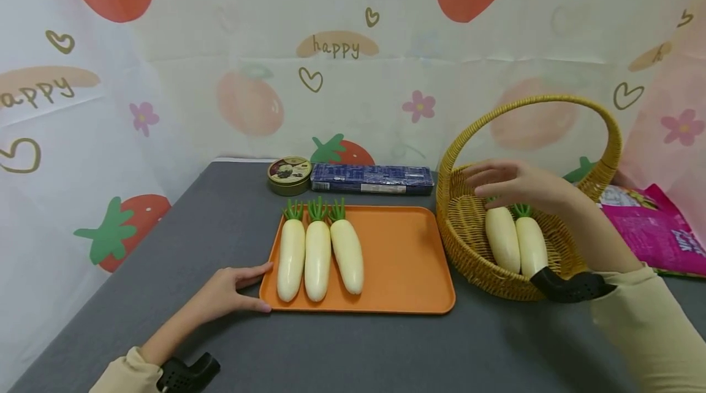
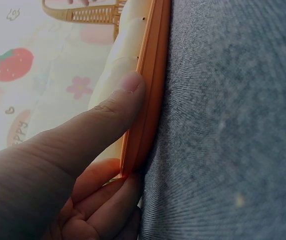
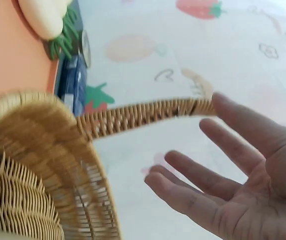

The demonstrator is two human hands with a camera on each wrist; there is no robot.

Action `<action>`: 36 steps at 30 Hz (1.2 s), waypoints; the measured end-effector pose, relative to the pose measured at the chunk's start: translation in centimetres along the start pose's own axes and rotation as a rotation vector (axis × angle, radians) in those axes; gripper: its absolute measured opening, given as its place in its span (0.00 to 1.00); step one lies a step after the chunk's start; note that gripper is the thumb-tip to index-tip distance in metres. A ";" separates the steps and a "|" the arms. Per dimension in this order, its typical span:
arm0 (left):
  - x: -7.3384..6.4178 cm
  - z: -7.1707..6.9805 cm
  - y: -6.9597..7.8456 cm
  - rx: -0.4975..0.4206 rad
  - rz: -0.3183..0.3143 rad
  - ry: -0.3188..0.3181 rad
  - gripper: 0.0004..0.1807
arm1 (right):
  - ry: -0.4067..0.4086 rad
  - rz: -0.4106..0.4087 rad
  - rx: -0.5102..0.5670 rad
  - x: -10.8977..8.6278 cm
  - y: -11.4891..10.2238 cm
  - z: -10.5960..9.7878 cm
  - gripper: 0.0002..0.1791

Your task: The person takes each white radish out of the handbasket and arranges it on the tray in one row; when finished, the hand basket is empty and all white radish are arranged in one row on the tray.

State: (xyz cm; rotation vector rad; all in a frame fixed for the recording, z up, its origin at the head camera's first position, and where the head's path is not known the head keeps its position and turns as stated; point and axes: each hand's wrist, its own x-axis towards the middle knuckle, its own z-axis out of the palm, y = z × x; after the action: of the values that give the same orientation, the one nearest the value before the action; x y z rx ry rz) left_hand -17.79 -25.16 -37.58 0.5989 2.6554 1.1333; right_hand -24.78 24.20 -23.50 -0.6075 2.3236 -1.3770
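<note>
In the head view my left hand (image 1: 234, 295) holds the left edge of an orange tray (image 1: 405, 258), its thumb at the near corner. The left wrist view shows the thumb along the tray's wall (image 2: 151, 85) and the fingers round the corner. Three white radishes (image 1: 290, 258) with green tops lie side by side on the tray's left half. Above the wicker basket (image 1: 466, 221), inside its arched handle, hovers my right hand (image 1: 521, 184), fingers spread and holding nothing. Two more white radishes (image 1: 503, 240) lie in the basket under that hand, their tops partly hidden by it.
Behind the tray stand a round tin (image 1: 289, 175) and a long blue box (image 1: 372, 179). A pink packet (image 1: 656, 230) lies right of the basket. The basket's tall handle (image 1: 551, 100) arches over its opening. A printed cloth (image 1: 353, 105) hangs behind the grey table (image 1: 353, 350).
</note>
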 end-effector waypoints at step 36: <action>0.0 0.0 0.1 -0.009 -0.018 -0.002 0.42 | 0.092 0.281 -0.167 1.3 6.6 -2.7 0.36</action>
State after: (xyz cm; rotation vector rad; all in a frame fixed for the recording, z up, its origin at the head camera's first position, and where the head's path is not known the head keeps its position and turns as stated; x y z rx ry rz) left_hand -17.77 -25.06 -37.51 0.5728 2.6469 1.1381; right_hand -28.45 28.33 -28.27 -0.2529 2.5001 -1.1126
